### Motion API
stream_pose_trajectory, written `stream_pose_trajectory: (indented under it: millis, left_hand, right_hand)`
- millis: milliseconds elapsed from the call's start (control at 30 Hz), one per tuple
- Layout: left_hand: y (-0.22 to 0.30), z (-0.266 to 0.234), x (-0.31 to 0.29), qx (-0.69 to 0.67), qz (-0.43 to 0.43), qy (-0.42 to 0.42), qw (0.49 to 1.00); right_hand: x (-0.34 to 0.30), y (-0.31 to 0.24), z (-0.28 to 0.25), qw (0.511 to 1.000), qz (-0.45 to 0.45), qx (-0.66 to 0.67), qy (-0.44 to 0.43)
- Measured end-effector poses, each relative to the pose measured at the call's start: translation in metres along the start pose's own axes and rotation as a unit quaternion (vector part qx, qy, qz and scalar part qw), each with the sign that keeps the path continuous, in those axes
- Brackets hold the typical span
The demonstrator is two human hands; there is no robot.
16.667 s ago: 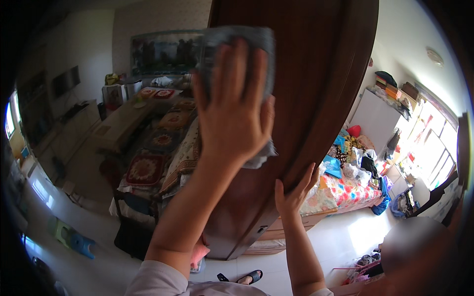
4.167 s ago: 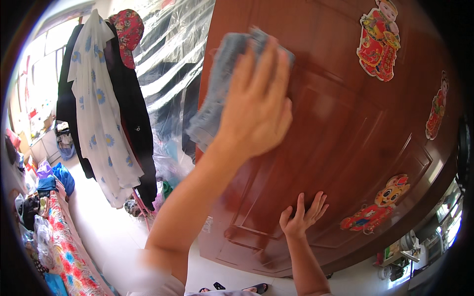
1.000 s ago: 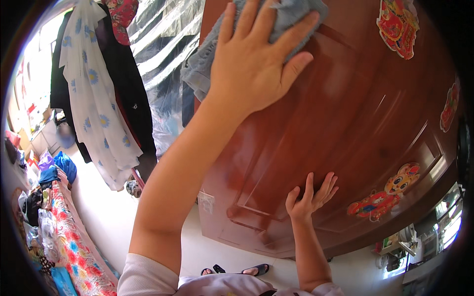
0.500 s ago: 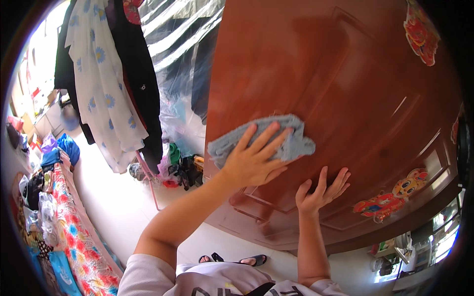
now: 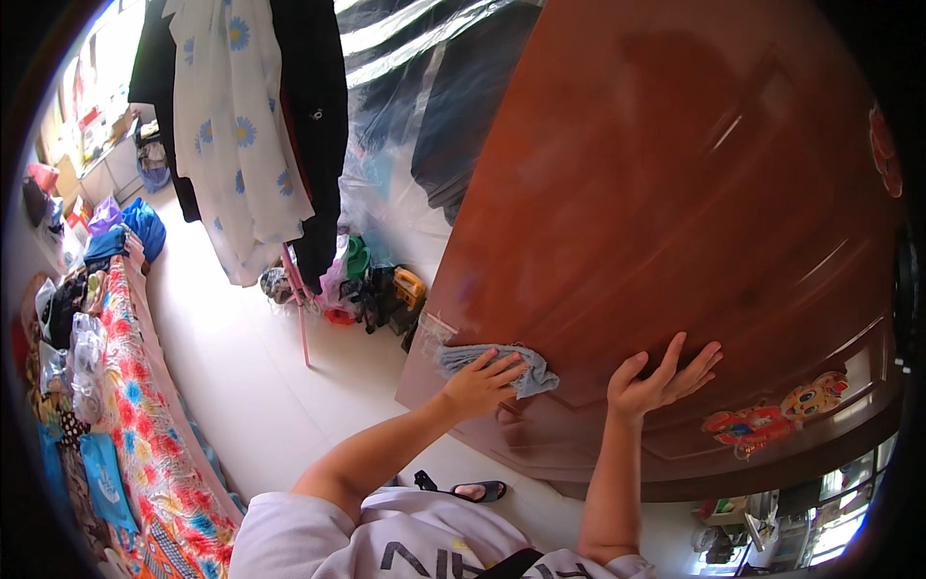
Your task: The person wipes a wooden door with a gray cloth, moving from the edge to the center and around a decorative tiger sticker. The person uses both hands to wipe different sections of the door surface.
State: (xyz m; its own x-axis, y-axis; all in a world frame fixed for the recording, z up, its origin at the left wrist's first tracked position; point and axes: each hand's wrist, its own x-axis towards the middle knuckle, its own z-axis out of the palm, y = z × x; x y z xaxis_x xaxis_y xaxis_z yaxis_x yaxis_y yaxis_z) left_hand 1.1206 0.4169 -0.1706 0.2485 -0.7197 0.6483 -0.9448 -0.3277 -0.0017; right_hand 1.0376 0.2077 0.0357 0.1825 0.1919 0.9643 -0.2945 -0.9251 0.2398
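The left hand's (image 5: 477, 389) grip is spread flat over a blue-grey cloth (image 5: 536, 379), which lies against the brown wooden door (image 5: 637, 212) near its lower left edge. The right hand (image 5: 659, 383) is splayed in front of the door, left of a cartoon animal sticker (image 5: 757, 425). Farther left hangs a black coat (image 5: 315, 154) beside daisy-print white fabric (image 5: 236, 135).

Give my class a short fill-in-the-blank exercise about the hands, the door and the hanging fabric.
The person's ____ is on the cloth against the door.
The right hand holds ____.
The flowers on the white hanging fabric are mostly ____.
The cartoon sticker is to the ____ of the right hand.

Missing words: left hand; nothing; blue; right.
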Motion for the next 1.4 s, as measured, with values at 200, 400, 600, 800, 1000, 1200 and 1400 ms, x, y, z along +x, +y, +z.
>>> stream_pose_trajectory:
  millis: [200,400,600,800,1000,1200,1400]
  left_hand:
    - [-0.015,-0.028,0.011,0.040,-0.068,0.008,0.997]
    - [-0.055,-0.085,0.052,0.027,-0.192,0.231,0.954]
    - [-0.041,-0.054,0.044,-0.011,-0.301,0.215,0.929]
    - [0.006,-0.003,-0.003,0.015,-0.182,0.041,0.982]
    - [0.022,0.019,-0.038,0.017,-0.039,-0.113,0.993]
    - [-0.007,-0.059,0.064,0.071,-0.044,0.088,0.993]
    - [-0.006,-0.208,0.232,0.074,-0.009,0.276,0.958]
  right_hand:
    - [0.001,0.000,0.000,1.000,-0.009,-0.004,0.004]
    - [-0.002,0.000,0.002,1.000,-0.005,0.004,0.004]
    - [0.000,-0.002,0.001,1.000,-0.004,0.007,0.008]
    - [0.000,-0.003,0.000,1.000,0.005,0.008,0.005]
    - [-0.003,-0.002,-0.002,1.000,0.018,0.008,0.000]
    - [-0.005,-0.003,-0.004,0.999,0.029,0.015,-0.010]
    - [-0.004,-0.001,-0.019,0.995,0.064,0.056,-0.052]
